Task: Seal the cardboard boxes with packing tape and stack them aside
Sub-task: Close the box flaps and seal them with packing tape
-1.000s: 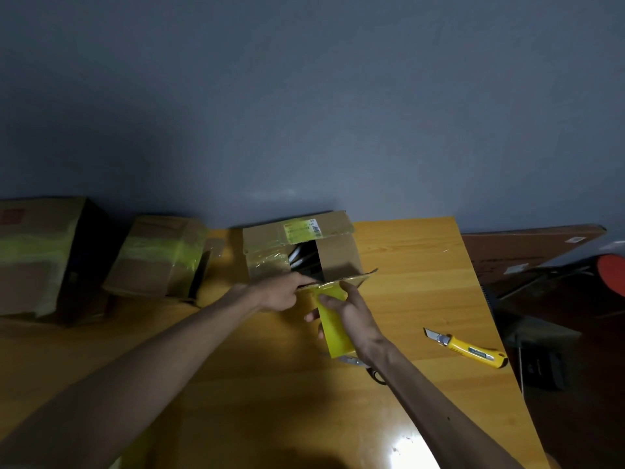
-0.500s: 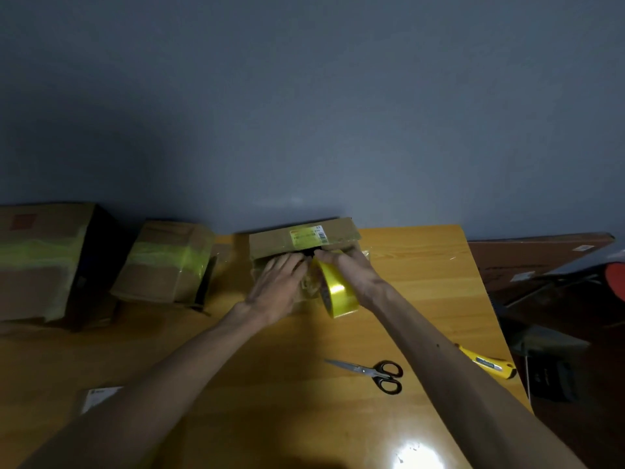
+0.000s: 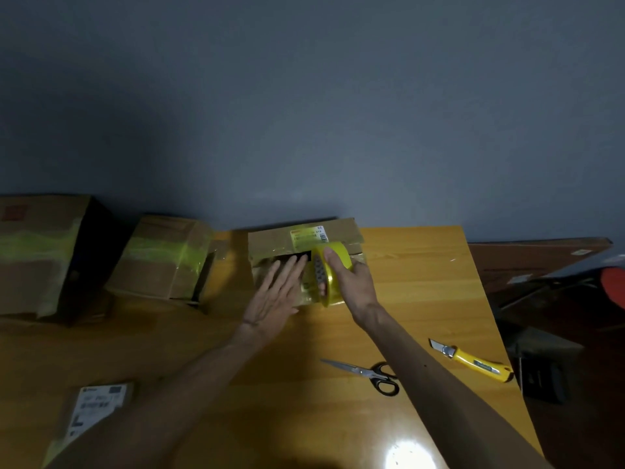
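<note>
Pressing the cardboard box beneath it, the left hand lies flat, fingers straight; the right hand grips the tape roll alongside; gaping flaps could make tape wrinkle.

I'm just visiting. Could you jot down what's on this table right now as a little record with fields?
Open box: dark gap between flaps, at the far edge of the table
Left hand: flat on the box top, fingers straight
Right hand: grips the tape roll over the box
Tools: scissors and knife lie untouched near the right arm
Taped boxes: two, at the left
</note>
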